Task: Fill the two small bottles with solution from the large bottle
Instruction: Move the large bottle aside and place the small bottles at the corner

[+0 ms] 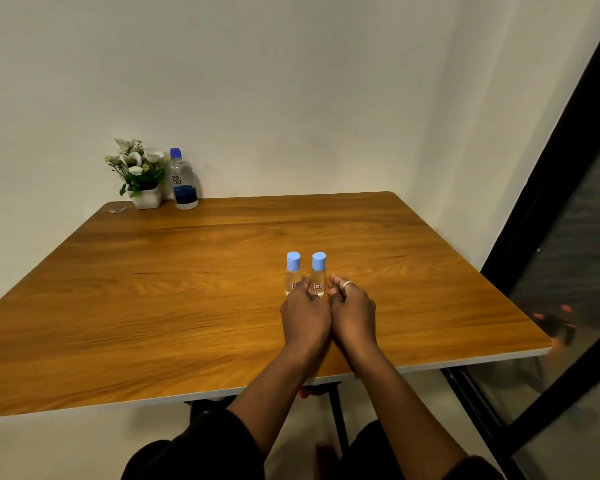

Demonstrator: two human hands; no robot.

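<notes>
Two small clear bottles with light blue caps stand upright side by side near the middle of the wooden table [153, 306]. My left hand [305, 317] is curled around the base of the left small bottle [292, 271]. My right hand [353, 311], with a ring on one finger, is curled against the base of the right small bottle [318, 273]. Both hands touch each other. The large bottle [183, 181], clear with a blue cap and a dark blue label, stands capped at the table's far left edge, well out of reach of either hand.
A white pot of white flowers [141, 174] stands just left of the large bottle against the wall. A small scrap [116, 210] lies at the far left corner. A dark-framed glass door [551, 271] runs along the right side of the table.
</notes>
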